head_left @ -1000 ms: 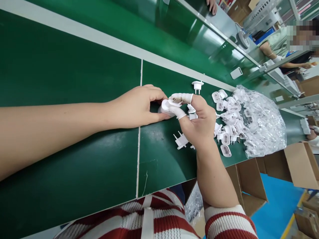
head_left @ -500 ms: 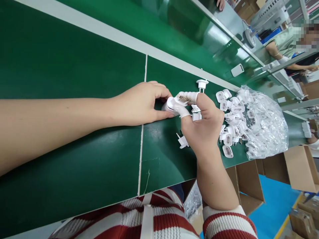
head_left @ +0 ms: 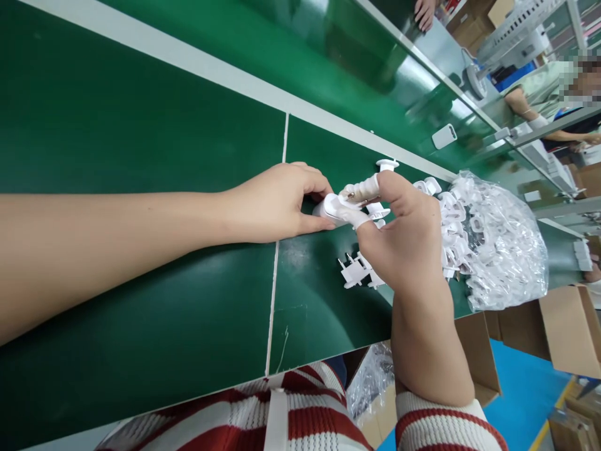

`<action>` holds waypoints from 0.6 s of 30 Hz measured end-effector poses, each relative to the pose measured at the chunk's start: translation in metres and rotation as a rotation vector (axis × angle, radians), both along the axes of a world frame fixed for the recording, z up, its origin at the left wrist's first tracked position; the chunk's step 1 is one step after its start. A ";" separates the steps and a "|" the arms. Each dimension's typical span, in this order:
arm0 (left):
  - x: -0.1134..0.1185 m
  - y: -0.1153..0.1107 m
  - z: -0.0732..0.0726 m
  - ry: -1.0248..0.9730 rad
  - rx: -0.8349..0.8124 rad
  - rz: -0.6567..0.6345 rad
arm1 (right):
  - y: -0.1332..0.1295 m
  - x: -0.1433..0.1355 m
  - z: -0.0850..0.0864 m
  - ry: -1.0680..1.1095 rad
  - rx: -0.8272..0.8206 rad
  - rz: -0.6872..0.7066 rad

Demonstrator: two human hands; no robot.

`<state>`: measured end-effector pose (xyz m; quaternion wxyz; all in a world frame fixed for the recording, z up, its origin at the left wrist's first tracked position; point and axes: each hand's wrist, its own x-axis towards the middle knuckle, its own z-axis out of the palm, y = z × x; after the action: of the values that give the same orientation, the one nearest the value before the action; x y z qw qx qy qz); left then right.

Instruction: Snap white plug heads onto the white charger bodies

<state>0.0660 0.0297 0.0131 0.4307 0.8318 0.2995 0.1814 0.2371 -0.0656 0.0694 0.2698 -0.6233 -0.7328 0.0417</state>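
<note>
Watching through the head view, I'm holding a white charger body (head_left: pixel 330 208) low over the green tabletop (head_left: pixel 141 313), just right of the thin white seam line (head_left: pixel 273 282). My left hand (head_left: pixel 293 203) is coming in from the left side, thumb and fingers grasping the charger body at its near end; the fingertips behind it are partly hiding. My right hand (head_left: pixel 408 238) is pinching a two-pin plug head (head_left: pixel 350 195) between thumb and index finger, both wearing white finger wraps (head_left: pixel 367 188), and it's meeting the charger body. I can't tell whether the plug head is sitting fully in place, as the fingers are covering the joint.

Other pieces: one white plug adapter (head_left: pixel 387 164) is standing by the wide white strip (head_left: pixel 188 69). A loose white plug piece (head_left: pixel 378 211) is lying just behind the right fingers. A pronged adapter (head_left: pixel 354 272) is lying below the right thumb, pins pointing up-left, with another partly hiding beside it. Past the right hand, a pile of white adapters (head_left: pixel 453 235) is spreading against a clear plastic bag (head_left: pixel 507 250) holding more.

Across the strip, a white block (head_left: pixel 444 136) is resting on the glossy green surface. Open cardboard boxes (head_left: pixel 570 326) are sitting at lower right. A co-worker's hand (head_left: pixel 425 14) is showing at the top; a person in pale green (head_left: pixel 539 94) is working at upper right.
</note>
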 end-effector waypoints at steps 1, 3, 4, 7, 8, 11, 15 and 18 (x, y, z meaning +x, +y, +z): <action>0.000 0.000 0.000 -0.002 -0.004 0.000 | 0.001 0.000 0.002 -0.012 0.002 0.009; 0.001 0.001 0.000 -0.006 -0.012 -0.002 | 0.002 0.001 0.004 -0.012 0.008 0.023; 0.002 0.001 0.000 -0.005 -0.018 0.001 | 0.002 0.001 0.004 0.002 0.010 0.024; 0.002 0.002 0.000 0.001 -0.035 0.023 | 0.002 0.000 -0.002 0.073 0.023 -0.007; 0.003 0.002 0.000 0.000 -0.038 0.027 | 0.002 0.000 -0.005 0.097 0.038 -0.019; 0.003 0.001 0.001 -0.011 -0.045 0.024 | 0.000 0.000 -0.017 0.150 0.109 -0.034; 0.003 0.001 0.002 -0.007 -0.051 0.023 | -0.003 0.001 -0.026 0.258 0.195 -0.038; 0.003 0.000 0.001 -0.003 -0.048 0.028 | -0.005 0.002 -0.026 0.251 0.199 -0.030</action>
<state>0.0689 0.0298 0.0142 0.4484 0.8167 0.3147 0.1812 0.2388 -0.0708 0.0438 0.4203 -0.5943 -0.6844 0.0423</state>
